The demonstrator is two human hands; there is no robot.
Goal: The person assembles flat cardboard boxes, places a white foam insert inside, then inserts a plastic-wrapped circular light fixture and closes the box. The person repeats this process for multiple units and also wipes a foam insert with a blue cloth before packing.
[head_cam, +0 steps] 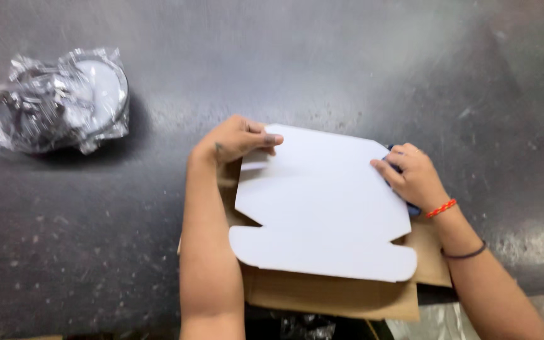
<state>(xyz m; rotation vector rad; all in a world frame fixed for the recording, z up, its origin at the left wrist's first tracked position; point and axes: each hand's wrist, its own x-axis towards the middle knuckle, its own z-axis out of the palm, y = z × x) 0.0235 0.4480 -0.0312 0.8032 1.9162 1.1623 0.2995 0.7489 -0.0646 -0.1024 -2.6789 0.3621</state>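
1. The white cardboard sheet (322, 201) lies on brown cardboard (335, 293).
2. The left hand (237, 140) pinches the sheet's upper-left corner.
3. The right hand (413, 176) grips its right edge.
4. A plastic-wrapped bundle (61, 101) sits well left of the sheet.

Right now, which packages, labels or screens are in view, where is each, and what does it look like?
Clear plastic bag: far left on the dark table, crinkled, wrapping a round white and dark item.
White die-cut box blank: centre, flat with rounded tabs, held by the left hand and right hand.
Brown cardboard: under the blank, at the near table edge.
No labels or screens visible.
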